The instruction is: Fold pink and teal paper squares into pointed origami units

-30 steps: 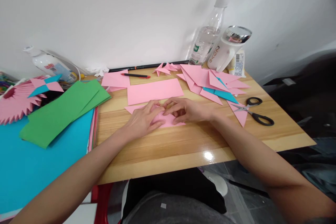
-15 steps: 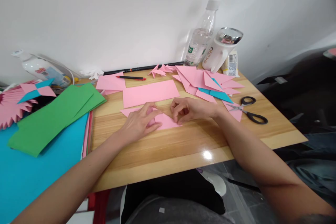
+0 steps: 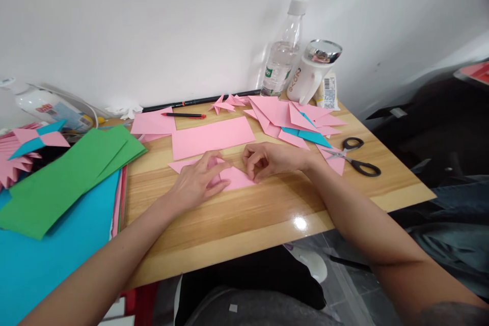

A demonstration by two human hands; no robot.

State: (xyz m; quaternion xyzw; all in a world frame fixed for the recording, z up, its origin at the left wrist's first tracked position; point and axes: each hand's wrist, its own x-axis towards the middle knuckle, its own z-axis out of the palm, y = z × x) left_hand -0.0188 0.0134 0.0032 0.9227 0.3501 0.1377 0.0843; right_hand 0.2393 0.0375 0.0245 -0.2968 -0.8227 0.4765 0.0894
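Observation:
A folded pink paper point(image 3: 237, 179) with pointed ends lies on the wooden table in front of me. Across its left half rests my left hand point(image 3: 202, 175), thumb and fingers apart, pressing the sheet against the tabletop and hiding part of the folds. My right hand point(image 3: 263, 160) has its fingers curled together in a pinch at the paper's right corner. Just behind both hands lies a flat pink rectangle of paper point(image 3: 214, 137).
Folded pink and blue paper pieces point(image 3: 282, 117) and black-handled scissors point(image 3: 355, 155) lie right. Behind stand a water bottle point(image 3: 280, 61) and a white mug point(image 3: 309, 79). A pen point(image 3: 185, 115) rests on pink paper; green sheets point(image 3: 69, 178) lie left on blue paper point(image 3: 76, 244).
The camera view has turned slightly, so most things sit a little further left in the picture. Both hands stay on the folded paper, with barely any change in their grip.

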